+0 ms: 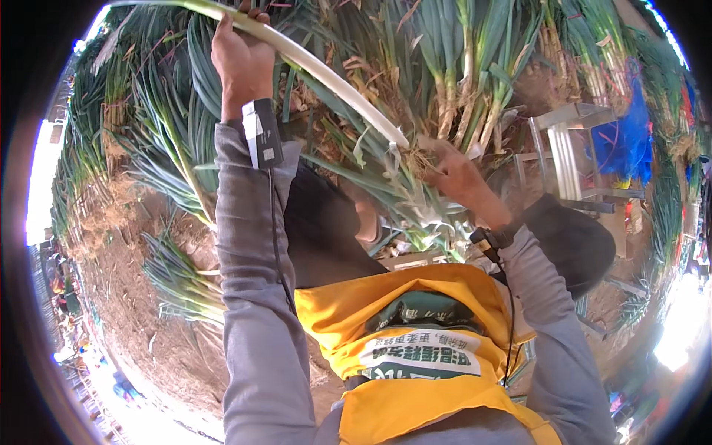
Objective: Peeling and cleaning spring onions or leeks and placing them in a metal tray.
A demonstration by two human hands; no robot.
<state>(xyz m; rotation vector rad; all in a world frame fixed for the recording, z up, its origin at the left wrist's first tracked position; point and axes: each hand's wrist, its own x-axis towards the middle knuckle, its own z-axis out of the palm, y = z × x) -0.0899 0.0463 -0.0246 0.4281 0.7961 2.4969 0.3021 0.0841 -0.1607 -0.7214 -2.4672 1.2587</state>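
Observation:
A long green onion point(319, 70) slants across the upper middle, its white stalk bare and smooth, its root end low and to the right. My left hand point(243, 63) is closed around the stalk where it turns green, at the top left. At the other end, my right hand point(461, 178) has its fingers drawn together at the stringy roots point(419, 159); they are slightly blurred. Thin strips of peel hang beside this end. Below it lies a heap of stripped leaves and peelings point(423, 215), between my legs.
Bundles of green onions point(460, 74) stand along the far side, with more at the left point(163, 141). A loose bunch point(182, 282) lies on the dirt ground point(178, 356). A metal stool point(567, 148) and blue plastic point(627, 141) are at the right.

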